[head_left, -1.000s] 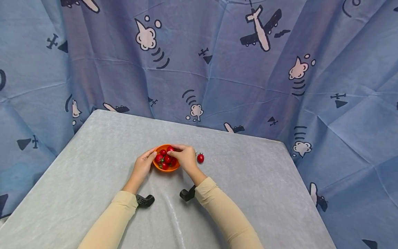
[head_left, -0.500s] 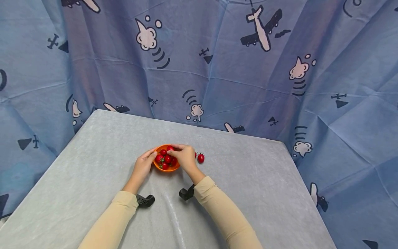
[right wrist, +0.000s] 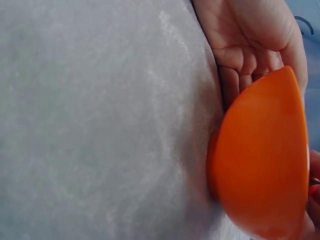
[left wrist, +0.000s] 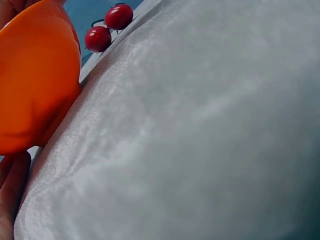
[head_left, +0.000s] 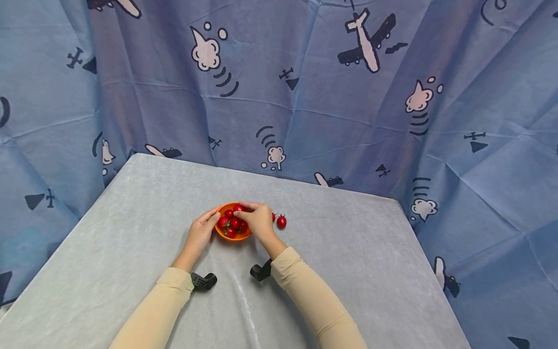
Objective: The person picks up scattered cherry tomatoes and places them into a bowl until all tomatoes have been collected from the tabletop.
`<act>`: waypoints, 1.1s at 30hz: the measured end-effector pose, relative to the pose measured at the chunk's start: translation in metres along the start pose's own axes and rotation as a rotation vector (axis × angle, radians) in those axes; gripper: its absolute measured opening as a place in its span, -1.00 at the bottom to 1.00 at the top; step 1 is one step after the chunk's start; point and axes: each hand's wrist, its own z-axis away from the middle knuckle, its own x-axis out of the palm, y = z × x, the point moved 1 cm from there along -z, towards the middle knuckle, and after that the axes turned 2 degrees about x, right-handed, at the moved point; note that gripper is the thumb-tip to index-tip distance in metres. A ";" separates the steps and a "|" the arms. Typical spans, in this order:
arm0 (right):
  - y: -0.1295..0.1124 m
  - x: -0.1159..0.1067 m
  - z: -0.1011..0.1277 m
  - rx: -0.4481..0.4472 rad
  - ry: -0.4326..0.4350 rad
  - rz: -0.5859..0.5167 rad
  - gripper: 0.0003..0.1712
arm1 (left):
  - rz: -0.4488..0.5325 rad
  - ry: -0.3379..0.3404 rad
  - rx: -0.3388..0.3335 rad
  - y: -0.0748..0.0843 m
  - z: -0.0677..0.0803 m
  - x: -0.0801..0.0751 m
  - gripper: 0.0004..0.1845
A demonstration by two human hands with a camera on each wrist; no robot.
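An orange bowl point(head_left: 239, 238) stands upright on the table and holds several red cherry tomatoes point(head_left: 231, 233) with green stems. My left hand point(head_left: 198, 236) grips its left side, thumb at the rim and fingers along the outer wall; in the right wrist view, the palm of that left hand point(right wrist: 245, 30) shows beside the bowl. Over the bowl's right side, my right hand point(head_left: 261, 224) pinches a cherry tomato point(head_left: 238, 208) between thumb and fingers. That tomato is partly covered, and the right wrist view shows only a sliver of red at its right edge.
Two loose cherry tomatoes lie right of the bowl: one point(head_left: 281, 222) in full view, the other point(head_left: 273, 217) half hidden behind my right hand. Both appear in the left wrist view. A grey-white cloth point(head_left: 348, 242) covers the table; a blue patterned curtain point(head_left: 261, 72) hangs behind.
My right wrist and forearm have shifted slightly left, uncovering more of the half-hidden loose tomato. The left hand and bowl stay where they were.
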 end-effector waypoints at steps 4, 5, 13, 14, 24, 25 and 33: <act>0.001 0.001 0.000 -0.010 0.001 0.014 -0.64 | -0.015 0.003 0.005 -0.003 0.000 -0.001 -0.51; 0.002 0.001 0.000 -0.007 0.000 0.013 -0.64 | -0.018 0.001 0.003 -0.003 0.000 -0.001 -0.50; 0.003 0.003 0.000 -0.002 -0.008 0.015 -0.65 | -0.019 0.000 -0.005 -0.002 0.001 -0.001 -0.50; 0.003 0.003 0.000 -0.008 -0.009 0.022 -0.65 | -0.019 0.002 -0.003 -0.002 0.000 -0.001 -0.50; 0.002 0.001 0.003 -0.029 -0.006 0.033 -0.64 | -0.004 0.000 -0.017 0.000 0.000 0.000 -0.51; 0.002 0.001 0.003 -0.030 -0.004 0.031 -0.65 | -0.001 -0.001 -0.020 0.002 0.000 0.000 -0.52; 0.003 -0.005 0.005 -0.049 0.008 0.001 -0.65 | -0.020 -0.011 -0.031 0.031 0.019 0.002 -0.52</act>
